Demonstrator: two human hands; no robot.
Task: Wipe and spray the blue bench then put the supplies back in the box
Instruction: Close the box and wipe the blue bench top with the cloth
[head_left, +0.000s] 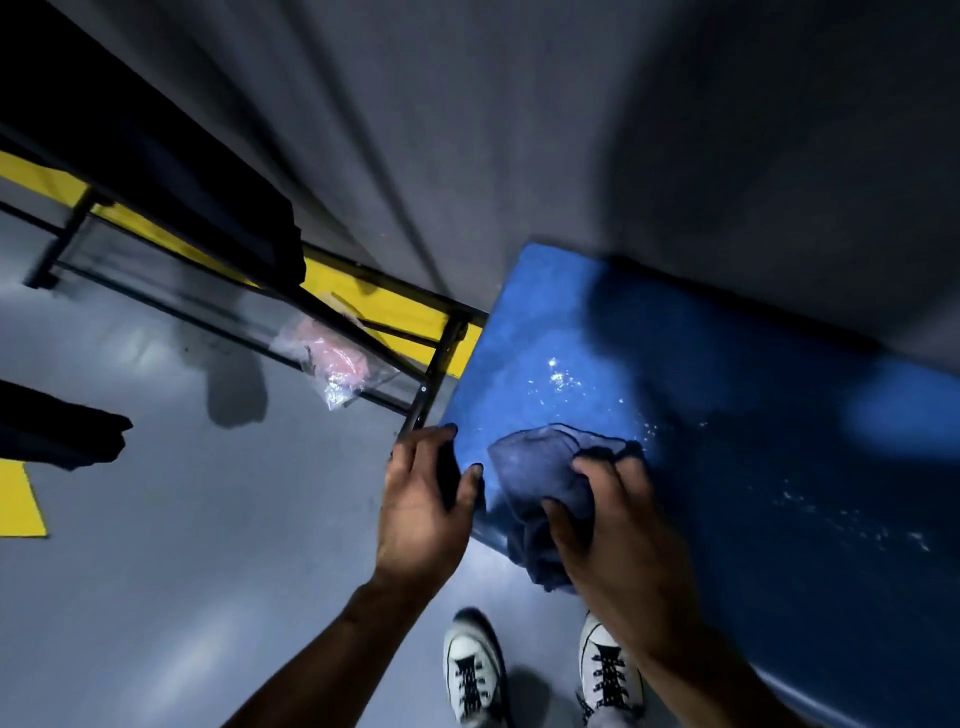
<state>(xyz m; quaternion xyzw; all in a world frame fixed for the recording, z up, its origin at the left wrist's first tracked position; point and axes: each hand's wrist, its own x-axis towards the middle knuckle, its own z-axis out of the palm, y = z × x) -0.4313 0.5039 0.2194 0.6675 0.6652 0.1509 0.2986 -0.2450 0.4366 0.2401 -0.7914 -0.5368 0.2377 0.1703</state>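
Observation:
The blue bench (727, 415) fills the right side, padded and flecked with wet droplets near its left end. My right hand (618, 530) is shut on a crumpled blue-grey cloth (535, 467) and presses it onto the bench's near left corner; part of the cloth hangs over the front edge. My left hand (421, 509) clasps the bench's left edge beside the cloth, thumb on top and fingers wrapped around the dark side. No spray bottle or box is in view.
A black metal frame (363, 338) stands left of the bench over a yellow floor stripe (395, 301). A clear plastic bag with pink contents (332, 358) lies under it. Grey wall behind, grey floor, my white shoes (472, 670) below.

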